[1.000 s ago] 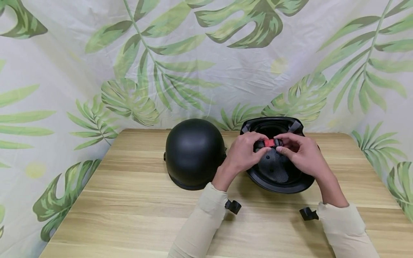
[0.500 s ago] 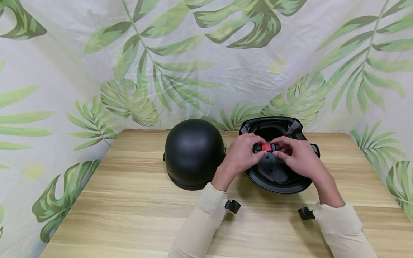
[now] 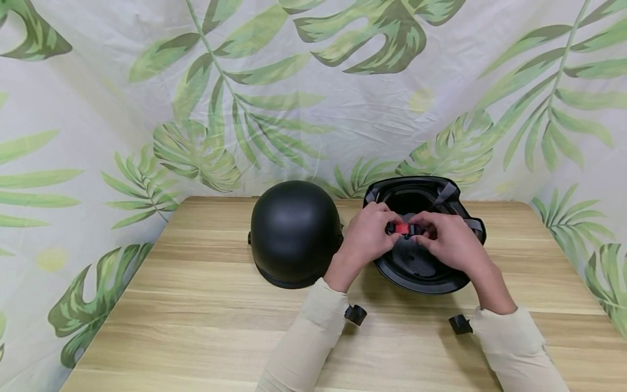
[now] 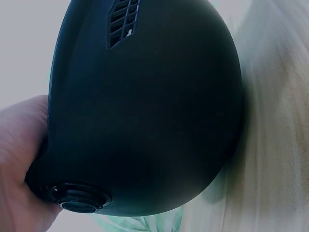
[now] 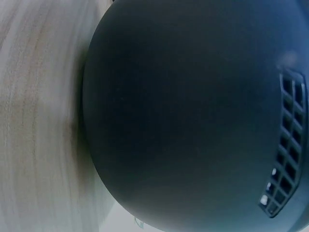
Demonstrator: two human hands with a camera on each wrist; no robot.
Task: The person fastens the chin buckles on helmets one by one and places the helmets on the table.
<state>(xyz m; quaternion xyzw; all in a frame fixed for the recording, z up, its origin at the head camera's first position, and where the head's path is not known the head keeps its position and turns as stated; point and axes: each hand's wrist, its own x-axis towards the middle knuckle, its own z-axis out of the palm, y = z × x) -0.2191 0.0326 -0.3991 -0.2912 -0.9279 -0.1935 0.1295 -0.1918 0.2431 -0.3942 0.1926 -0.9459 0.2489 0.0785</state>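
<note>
A black helmet (image 3: 416,282) lies upside down on the table at the right, its padded inside facing up. Over its opening, a red and black chin-strap buckle (image 3: 403,228) is held between both hands. My left hand (image 3: 366,231) pinches the buckle's left end with thumb and fingers. At its right end, my right hand (image 3: 453,239) pinches the black part. The left wrist view shows the helmet's outer shell (image 4: 149,111) with part of the left hand (image 4: 21,164) at its rim. In the right wrist view the vented shell (image 5: 183,121) hides the right hand.
A second black helmet (image 3: 296,234) stands dome up, just left of the left forearm. Both helmets are on a wood-grain table (image 3: 196,326), near its back edge. Behind hangs a leaf-print cloth (image 3: 274,109). A black wrist mount (image 3: 356,314) sticks out from the left sleeve.
The buckle has shifted slightly left and toward the person, with both hands still pinching it. My right hand has moved left, uncovering more of the helmet's right side and its grey strap.
</note>
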